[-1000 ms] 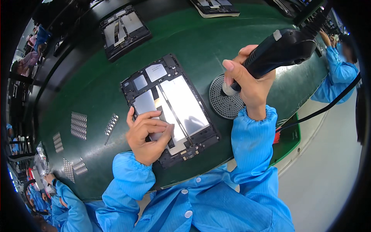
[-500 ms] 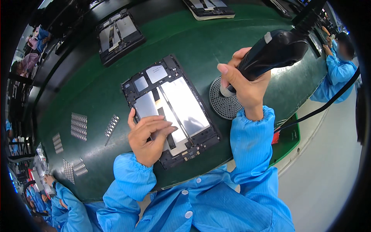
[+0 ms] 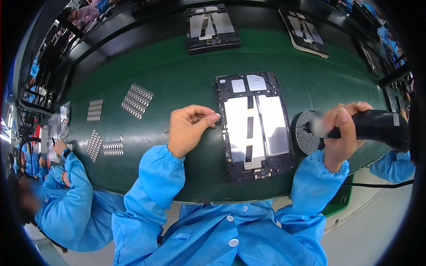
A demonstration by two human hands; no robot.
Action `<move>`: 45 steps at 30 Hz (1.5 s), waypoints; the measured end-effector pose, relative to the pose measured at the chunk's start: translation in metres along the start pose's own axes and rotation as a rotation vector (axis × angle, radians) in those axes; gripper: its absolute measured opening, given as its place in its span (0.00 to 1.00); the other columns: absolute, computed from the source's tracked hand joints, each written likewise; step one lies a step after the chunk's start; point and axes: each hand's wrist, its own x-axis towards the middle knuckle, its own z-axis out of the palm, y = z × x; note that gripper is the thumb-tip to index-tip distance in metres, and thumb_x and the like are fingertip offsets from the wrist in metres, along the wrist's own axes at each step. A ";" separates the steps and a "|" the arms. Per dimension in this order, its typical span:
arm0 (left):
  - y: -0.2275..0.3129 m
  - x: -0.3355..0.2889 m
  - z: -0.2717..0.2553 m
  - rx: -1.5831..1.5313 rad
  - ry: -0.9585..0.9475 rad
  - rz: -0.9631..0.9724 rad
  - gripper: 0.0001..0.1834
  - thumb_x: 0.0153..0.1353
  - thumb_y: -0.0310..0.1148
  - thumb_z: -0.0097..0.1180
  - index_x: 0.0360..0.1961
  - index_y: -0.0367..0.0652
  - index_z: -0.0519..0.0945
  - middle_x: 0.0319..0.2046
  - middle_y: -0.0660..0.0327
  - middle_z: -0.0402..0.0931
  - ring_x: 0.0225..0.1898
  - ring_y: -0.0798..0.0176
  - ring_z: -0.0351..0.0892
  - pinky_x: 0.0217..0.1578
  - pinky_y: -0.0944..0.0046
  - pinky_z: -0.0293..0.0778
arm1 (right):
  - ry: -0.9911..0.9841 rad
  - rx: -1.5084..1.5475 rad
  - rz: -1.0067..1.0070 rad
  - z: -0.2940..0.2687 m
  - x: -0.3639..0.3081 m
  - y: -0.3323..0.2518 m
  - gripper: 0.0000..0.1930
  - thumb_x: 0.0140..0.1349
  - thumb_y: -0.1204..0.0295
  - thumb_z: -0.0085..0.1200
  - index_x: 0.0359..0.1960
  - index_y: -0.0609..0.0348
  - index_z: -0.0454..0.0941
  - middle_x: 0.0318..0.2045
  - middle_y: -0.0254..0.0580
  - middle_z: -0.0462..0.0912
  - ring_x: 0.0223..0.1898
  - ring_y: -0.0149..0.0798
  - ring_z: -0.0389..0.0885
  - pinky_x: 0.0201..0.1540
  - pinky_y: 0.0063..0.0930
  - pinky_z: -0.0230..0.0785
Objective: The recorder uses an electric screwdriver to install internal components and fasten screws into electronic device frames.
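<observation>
Green and faintly glossy, the table (image 3: 186,84) curves across the view, with dark shelving along its far side and blue-clad people at the edges of the room. Near the middle, a little to the right, an opened tablet (image 3: 277,126) lies flat on the table, its inside facing up: bright silver panels, dark strips running lengthwise and a black frame around them. Just beside its left edge is the person's left hand (image 3: 188,131), thumb and forefinger drawn together at the tips, the other fingers curled in; whether something small is pinched between them, or the tips touch the frame, cannot be told. On the other side, the right hand (image 3: 344,133) is wrapped around the handle of a black tool (image 3: 379,126), whose front end is blurred and points toward a round grey disc (image 3: 306,133) full of holes, near the tablet's right edge. Left of the left hand, four sheets of small metal pieces (image 3: 137,101) lie apart from one another on the table. Two more opened tablets (image 3: 212,29) rest at the far side. At the left, a co-worker (image 3: 71,213) has one hand near some clear plastic bags (image 3: 64,119). Below the table's right edge sits a green bin (image 3: 339,199), and a black cable (image 3: 377,185) runs above it.
</observation>
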 end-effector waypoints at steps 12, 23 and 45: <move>-0.013 0.025 0.003 0.140 -0.136 0.041 0.07 0.57 0.26 0.60 0.33 0.31 0.80 0.26 0.62 0.79 0.23 0.77 0.73 0.24 0.76 0.70 | -0.212 0.041 0.171 0.094 -0.015 0.034 0.18 0.48 0.86 0.60 0.40 0.62 0.67 0.18 0.40 0.77 0.17 0.30 0.76 0.23 0.21 0.68; -0.006 0.044 -0.003 0.349 -0.128 0.136 0.15 0.45 0.26 0.71 0.29 0.33 0.75 0.21 0.62 0.76 0.22 0.76 0.73 0.23 0.75 0.71 | -0.242 -0.063 0.262 0.111 -0.017 0.066 0.15 0.48 0.86 0.62 0.37 0.66 0.70 0.18 0.38 0.78 0.18 0.26 0.75 0.21 0.18 0.66; -0.018 0.027 -0.014 0.053 -0.270 0.215 0.10 0.51 0.27 0.66 0.35 0.37 0.82 0.26 0.66 0.71 0.25 0.76 0.70 0.24 0.76 0.67 | -0.295 -0.012 0.110 0.129 -0.013 0.063 0.18 0.49 0.87 0.60 0.41 0.65 0.68 0.18 0.40 0.77 0.17 0.28 0.75 0.22 0.20 0.67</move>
